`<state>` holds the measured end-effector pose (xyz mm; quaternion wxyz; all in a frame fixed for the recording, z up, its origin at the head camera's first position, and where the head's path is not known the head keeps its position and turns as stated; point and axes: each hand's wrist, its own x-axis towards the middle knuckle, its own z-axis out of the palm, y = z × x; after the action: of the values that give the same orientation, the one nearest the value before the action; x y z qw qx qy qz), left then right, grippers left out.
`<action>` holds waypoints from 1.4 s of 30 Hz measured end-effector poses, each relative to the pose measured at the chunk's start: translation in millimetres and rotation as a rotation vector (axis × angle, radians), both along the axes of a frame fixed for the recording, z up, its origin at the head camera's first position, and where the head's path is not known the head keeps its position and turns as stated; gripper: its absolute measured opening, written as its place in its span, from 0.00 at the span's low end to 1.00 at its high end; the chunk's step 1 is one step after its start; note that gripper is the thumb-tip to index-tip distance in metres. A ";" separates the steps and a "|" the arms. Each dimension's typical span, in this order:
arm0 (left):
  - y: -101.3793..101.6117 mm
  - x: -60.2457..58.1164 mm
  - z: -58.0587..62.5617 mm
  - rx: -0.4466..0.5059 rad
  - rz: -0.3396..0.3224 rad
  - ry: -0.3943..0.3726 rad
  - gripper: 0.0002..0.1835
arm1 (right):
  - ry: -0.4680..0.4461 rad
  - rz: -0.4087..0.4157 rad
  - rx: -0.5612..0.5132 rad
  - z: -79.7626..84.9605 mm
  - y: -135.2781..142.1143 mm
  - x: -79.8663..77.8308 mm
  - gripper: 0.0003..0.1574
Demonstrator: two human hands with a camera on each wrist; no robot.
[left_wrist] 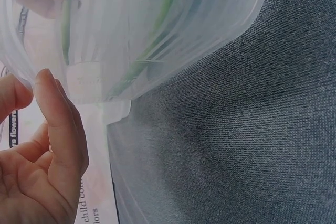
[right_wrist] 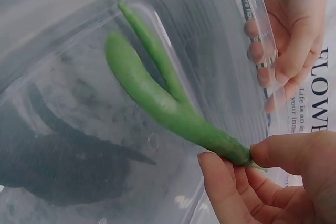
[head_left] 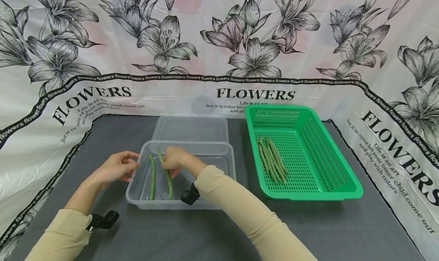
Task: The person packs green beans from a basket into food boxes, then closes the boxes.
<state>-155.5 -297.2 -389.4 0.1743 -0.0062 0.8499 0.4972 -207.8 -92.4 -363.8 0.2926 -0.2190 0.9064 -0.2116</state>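
A green bean [right_wrist: 157, 106] is pinched near one end between the thumb and fingers of my right hand [head_left: 174, 160], inside a clear plastic container [head_left: 202, 204]. To its left a second green bean [head_left: 152, 179] lies lengthwise along the container's left side. My left hand [head_left: 118, 167] pinches the container's left rim; in the left wrist view its thumb [left_wrist: 14, 95] and index finger [left_wrist: 52, 95] meet at the rim. Through the clear wall both beans show in that view.
Right of the container stands a green perforated basket [head_left: 310, 194] with several green beans [head_left: 272, 160] bunched at its left side. A clear lid [head_left: 192, 128] lies behind the container. Grey cloth [head_left: 164, 234] covers the table, and a flower-printed sheet [head_left: 192, 97] surrounds it.
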 end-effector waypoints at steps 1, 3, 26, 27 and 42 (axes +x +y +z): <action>-0.3 0.0 -0.1 0.000 0.000 0.001 0.27 | 0.003 0.002 -0.001 -0.1 -1.2 0.2 0.26; -1.0 -0.3 -0.6 -0.001 -0.003 0.003 0.27 | 0.001 -0.002 -0.006 -0.5 -4.0 0.3 0.27; -0.5 0.0 -0.3 0.003 -0.004 -0.006 0.28 | 0.071 0.112 0.058 10.8 -4.0 -2.5 0.23; -0.7 -0.1 -0.3 0.001 -0.004 -0.008 0.28 | 0.086 0.134 0.059 12.8 -2.9 -3.2 0.22; 0.6 1.1 -0.1 -0.007 0.004 -0.012 0.28 | 0.334 0.343 -0.021 39.4 32.3 -13.9 0.10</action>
<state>-154.4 -296.6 -389.6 0.1783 -0.0114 0.8507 0.4944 -221.7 -60.1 -324.4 0.1679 -0.4046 0.8896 -0.1290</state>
